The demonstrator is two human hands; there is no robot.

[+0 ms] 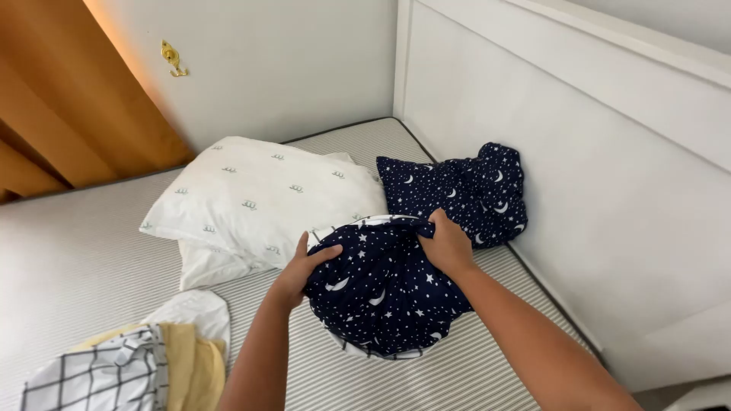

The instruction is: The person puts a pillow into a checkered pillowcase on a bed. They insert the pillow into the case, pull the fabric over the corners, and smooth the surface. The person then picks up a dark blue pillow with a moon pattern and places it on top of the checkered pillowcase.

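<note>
A person knelt or leaned over a striped mattress [91,259], seen from their own head. Both bare hands gripped a small pillow [384,293] in a dark blue cover printed with white stars and moons; it lay near the centre of the view, on the mattress. The left hand [298,268], at the pillow's nine o'clock, was closed on the cover's edge. The right hand [448,245], at its one o'clock, was clamped on bunched fabric at the top, where a white checked lining showed. The pillow looked light, soft and floppy, so it would sag unless held by the cover's hem or seam with a full pinch. At one o'clock from it, against the white bed wall [609,190], sat a second dark blue starry cushion [464,190]. A white pillow [259,198] lay at eleven o'clock. At eight o'clock lay crumpled bedding [137,358], yellow and white checked, possibly pillowcases.
</note>
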